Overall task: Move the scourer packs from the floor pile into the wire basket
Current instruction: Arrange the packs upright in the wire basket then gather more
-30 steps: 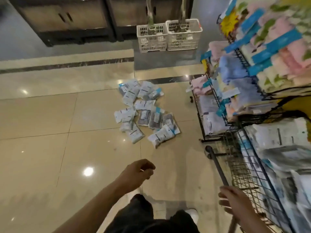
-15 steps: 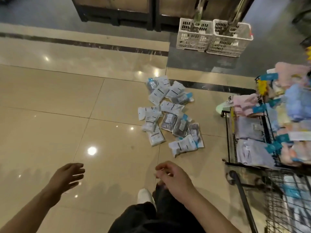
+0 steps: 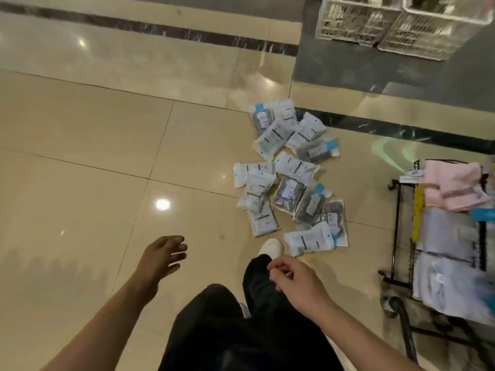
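Several scourer packs (image 3: 290,175), white and clear with blue tags, lie in a loose pile on the shiny beige tiles ahead of me. The nearest pack (image 3: 310,240) sits just past my white shoe (image 3: 271,247). My left hand (image 3: 160,257) hangs over bare floor to the left of the pile, fingers relaxed and holding nothing. Over my dark trouser leg, my right hand (image 3: 293,281) has loosely curled fingers and holds nothing. The black wire basket rack (image 3: 396,231) stands at the right edge, stocked with folded cloths and packs.
Two white plastic crates (image 3: 396,25) stand on dark flooring at the top right. A dark marble strip (image 3: 375,127) runs across the tiles behind the pile. The rack's black handle bar (image 3: 407,328) juts out at the lower right. Open tiles stretch to the left.
My right hand let go of the rack's handle and swung over my leg. I have stepped closer to the pile, which now looks bigger and nearer; my left hand moved left, then forward.
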